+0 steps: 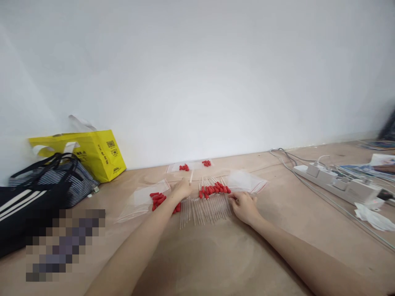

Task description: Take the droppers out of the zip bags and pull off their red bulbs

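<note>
Thin clear glass tubes lie side by side in a fanned row on the brown surface. Red rubber bulbs sit in a line across their far part, like droppers. At the row's right end, my right hand is closed, thumb and forefinger pinched beside the last bulb; what they hold is too small to make out. My left hand reaches over the row's left end with its fingers curled, their tips hidden. A pale thin stick stands out just beyond it. Loose red bulbs lie under my left forearm.
Clear zip bags lie left and right of the tubes. Another bag with red bulbs lies near the wall. A yellow bag and dark bags stand left. A white power strip with cables and crumpled tissue lie right.
</note>
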Demonstrator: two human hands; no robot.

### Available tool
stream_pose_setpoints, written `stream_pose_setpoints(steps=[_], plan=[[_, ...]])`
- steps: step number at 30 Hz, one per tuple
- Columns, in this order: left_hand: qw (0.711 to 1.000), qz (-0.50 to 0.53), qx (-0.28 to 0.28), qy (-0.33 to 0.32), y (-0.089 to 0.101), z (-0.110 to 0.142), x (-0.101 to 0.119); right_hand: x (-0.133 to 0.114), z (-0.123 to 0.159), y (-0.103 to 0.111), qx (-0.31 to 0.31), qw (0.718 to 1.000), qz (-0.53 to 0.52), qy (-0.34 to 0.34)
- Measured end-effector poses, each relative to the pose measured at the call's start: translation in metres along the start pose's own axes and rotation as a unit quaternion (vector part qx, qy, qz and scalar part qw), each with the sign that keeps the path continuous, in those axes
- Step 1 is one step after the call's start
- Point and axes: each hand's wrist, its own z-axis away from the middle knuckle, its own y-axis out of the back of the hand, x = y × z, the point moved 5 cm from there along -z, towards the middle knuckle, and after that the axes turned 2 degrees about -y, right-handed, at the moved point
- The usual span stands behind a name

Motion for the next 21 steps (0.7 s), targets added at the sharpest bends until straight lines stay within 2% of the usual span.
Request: stream_pose_setpoints(steps=[3,5,7,10,13,16,21], plan=[[0.996,-0.017,0.053,-0.063,0.016,0.036,-0.005,-0.003,0.001,0.002,0.034,0.999,-0.019,0.032],[0.991,-0.022,0.073,-0.112,0.021,0.063,-0.009,-0.01,0.002,0.004,0.063,0.994,-0.043,0.083],[0.983,-0.029,0.087,-0.159,0.021,0.087,-0.012,-0.02,0.006,0.004,0.082,0.984,-0.064,0.148],[0.954,-0.037,0.141,-0.262,0.018,0.114,-0.011,-0.04,0.018,0.002,0.092,0.966,-0.064,0.233],[0.929,-0.043,0.177,-0.321,0.011,0.124,-0.008,-0.061,0.031,-0.004,0.066,0.946,-0.034,0.314],[0.914,-0.053,0.205,-0.345,0.008,0.126,-0.005,-0.077,0.041,-0.012,0.032,0.927,-0.006,0.374],[0.898,-0.049,0.225,-0.375,0.008,0.129,0.0,-0.088,0.039,-0.022,0.018,0.93,0.01,0.367]])
